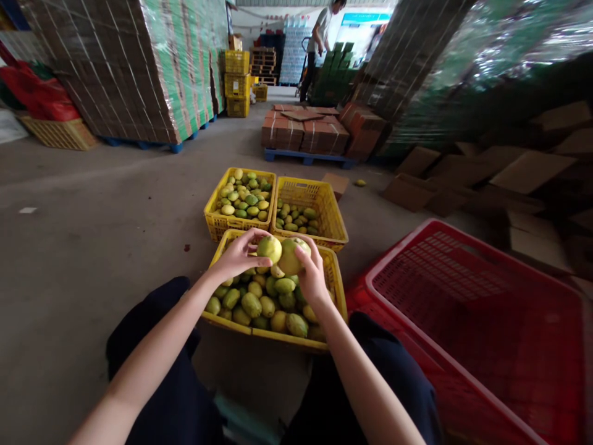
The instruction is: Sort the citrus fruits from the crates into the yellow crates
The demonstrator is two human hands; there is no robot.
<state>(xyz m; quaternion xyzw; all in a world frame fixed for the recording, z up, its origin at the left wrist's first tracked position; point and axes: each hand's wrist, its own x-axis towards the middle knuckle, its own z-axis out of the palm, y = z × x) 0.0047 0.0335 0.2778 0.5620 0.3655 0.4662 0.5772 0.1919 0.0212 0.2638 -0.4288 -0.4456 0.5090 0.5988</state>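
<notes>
My left hand [241, 254] is closed around a yellow-green lemon [269, 248], thumb below and fingers over the top. A larger-looking pale green lemon [289, 257] sits in my right hand [313, 272]. The two fruits are side by side; whether they touch I cannot tell. Both hands are above a yellow plastic crate [273, 334] heaped with green and yellow lemons [251, 305]. Behind it stand a second yellow crate [217, 224], nearly full of lemons [241, 196], and a third yellow crate [331, 210] with fewer lemons [296, 217] at its bottom.
At my right is a large red crate [417, 303]. Flattened cartons [319, 133] lie on a blue pallet [308, 159] ahead. Wrapped stacks [115, 74] rise on both sides. Loose cardboard [463, 170] covers the right floor. Another person [322, 37] stands at the back.
</notes>
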